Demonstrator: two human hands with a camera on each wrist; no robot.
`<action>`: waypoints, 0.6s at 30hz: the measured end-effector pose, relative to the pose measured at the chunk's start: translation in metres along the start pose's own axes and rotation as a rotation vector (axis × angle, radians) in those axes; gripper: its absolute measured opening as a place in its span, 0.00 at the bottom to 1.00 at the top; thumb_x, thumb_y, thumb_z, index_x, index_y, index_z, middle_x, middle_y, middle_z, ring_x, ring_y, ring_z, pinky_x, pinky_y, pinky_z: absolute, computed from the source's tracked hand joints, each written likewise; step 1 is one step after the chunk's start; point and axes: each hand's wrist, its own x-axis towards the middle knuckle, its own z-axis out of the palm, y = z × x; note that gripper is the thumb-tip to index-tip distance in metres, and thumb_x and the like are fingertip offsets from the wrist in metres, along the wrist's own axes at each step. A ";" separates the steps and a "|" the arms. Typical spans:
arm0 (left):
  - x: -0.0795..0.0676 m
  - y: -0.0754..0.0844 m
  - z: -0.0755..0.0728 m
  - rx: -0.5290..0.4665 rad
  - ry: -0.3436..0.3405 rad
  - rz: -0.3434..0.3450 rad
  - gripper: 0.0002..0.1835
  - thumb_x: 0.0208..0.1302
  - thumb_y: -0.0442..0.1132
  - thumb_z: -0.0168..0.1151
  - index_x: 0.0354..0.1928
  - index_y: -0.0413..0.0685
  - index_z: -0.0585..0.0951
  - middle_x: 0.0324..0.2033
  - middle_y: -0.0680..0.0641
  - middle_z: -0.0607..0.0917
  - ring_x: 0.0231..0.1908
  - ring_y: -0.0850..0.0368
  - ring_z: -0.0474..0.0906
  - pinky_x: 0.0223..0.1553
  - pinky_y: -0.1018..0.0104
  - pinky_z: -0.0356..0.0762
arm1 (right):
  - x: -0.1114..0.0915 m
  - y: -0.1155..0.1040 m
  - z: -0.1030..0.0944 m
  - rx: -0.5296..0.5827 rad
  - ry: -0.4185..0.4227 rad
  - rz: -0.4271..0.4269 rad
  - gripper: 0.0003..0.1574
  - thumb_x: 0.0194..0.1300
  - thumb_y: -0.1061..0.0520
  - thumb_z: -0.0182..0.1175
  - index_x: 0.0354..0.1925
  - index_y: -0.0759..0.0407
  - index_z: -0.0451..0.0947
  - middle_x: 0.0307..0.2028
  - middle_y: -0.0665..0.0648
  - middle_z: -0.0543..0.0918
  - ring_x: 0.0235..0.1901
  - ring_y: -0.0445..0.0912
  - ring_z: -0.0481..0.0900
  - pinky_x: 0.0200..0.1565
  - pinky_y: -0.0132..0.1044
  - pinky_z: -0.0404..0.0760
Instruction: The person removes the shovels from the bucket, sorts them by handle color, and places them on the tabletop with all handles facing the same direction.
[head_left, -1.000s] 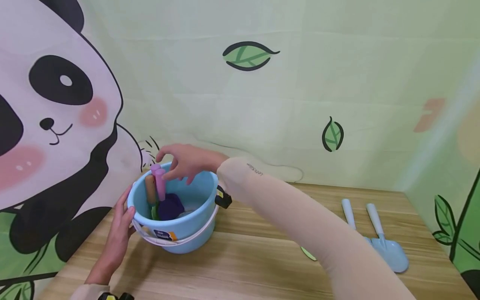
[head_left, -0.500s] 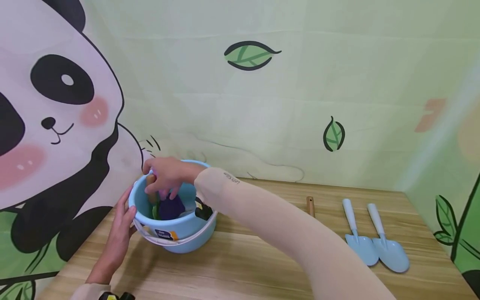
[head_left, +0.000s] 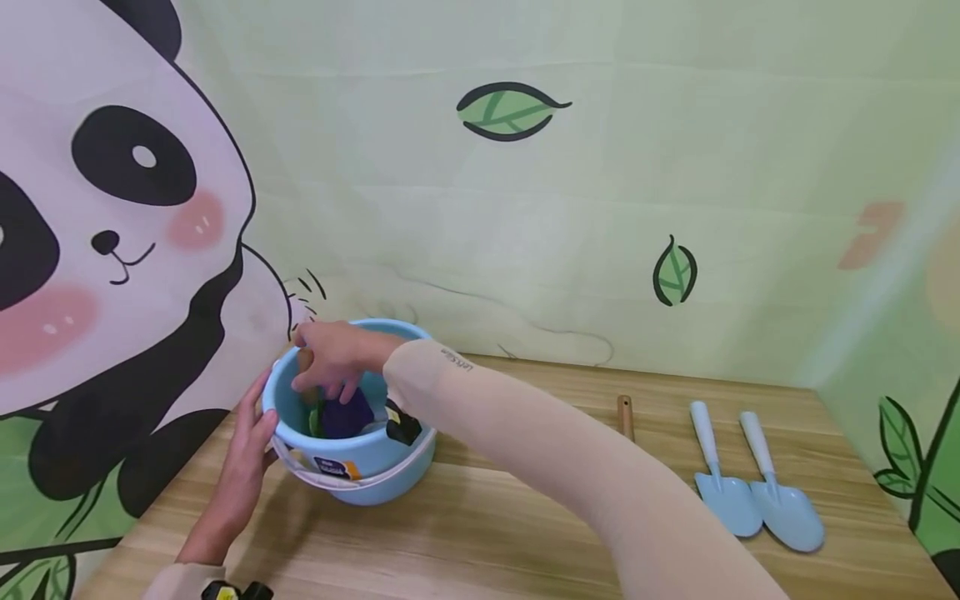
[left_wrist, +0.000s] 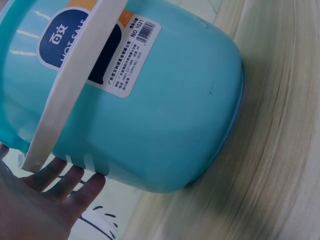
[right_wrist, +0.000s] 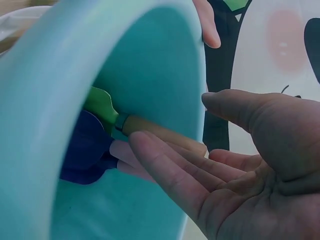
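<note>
A light blue bucket with a white carry handle stands upright on the wooden table. My left hand steadies it from outside at the left rim. In the left wrist view its fingers lie extended against the bucket wall. My right hand reaches over the rim, thumb apart and fingers extended. In the right wrist view its fingertips are right at the pink handles of two dark blue toy shovels, partly hiding them. Alongside leans a green-bladed tool with a wooden handle.
Two light blue toy shovels lie side by side on the table at the right. A wooden handle shows beyond my right sleeve, its other end hidden. Close behind stands a green backdrop with a panda.
My right hand has moved left and lower over the upright handles, holding nearly still lately. The sleeve's shift uncovers the wooden handle and both blue shovels. The left hand stays at the rim.
</note>
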 end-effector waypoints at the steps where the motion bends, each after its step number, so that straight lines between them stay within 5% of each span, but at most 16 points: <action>1: 0.000 0.000 0.000 0.003 0.000 -0.002 0.32 0.81 0.55 0.34 0.82 0.73 0.44 0.79 0.42 0.49 0.72 0.37 0.54 0.64 0.19 0.49 | 0.001 0.000 0.001 -0.003 0.001 0.003 0.42 0.71 0.52 0.67 0.76 0.48 0.59 0.48 0.54 0.82 0.40 0.48 0.88 0.31 0.36 0.86; 10: 0.001 0.000 0.000 0.021 -0.007 0.010 0.32 0.81 0.55 0.34 0.82 0.72 0.44 0.80 0.44 0.47 0.73 0.35 0.51 0.63 0.19 0.51 | 0.008 0.001 0.007 0.000 0.021 0.013 0.39 0.72 0.52 0.66 0.74 0.50 0.60 0.56 0.56 0.81 0.38 0.48 0.88 0.31 0.36 0.86; 18: 0.002 -0.002 -0.002 0.033 -0.009 0.010 0.32 0.80 0.55 0.34 0.82 0.73 0.43 0.80 0.46 0.45 0.74 0.34 0.50 0.63 0.19 0.51 | 0.013 0.002 0.010 -0.018 0.042 0.012 0.37 0.72 0.52 0.66 0.72 0.52 0.63 0.54 0.55 0.81 0.36 0.45 0.88 0.30 0.35 0.86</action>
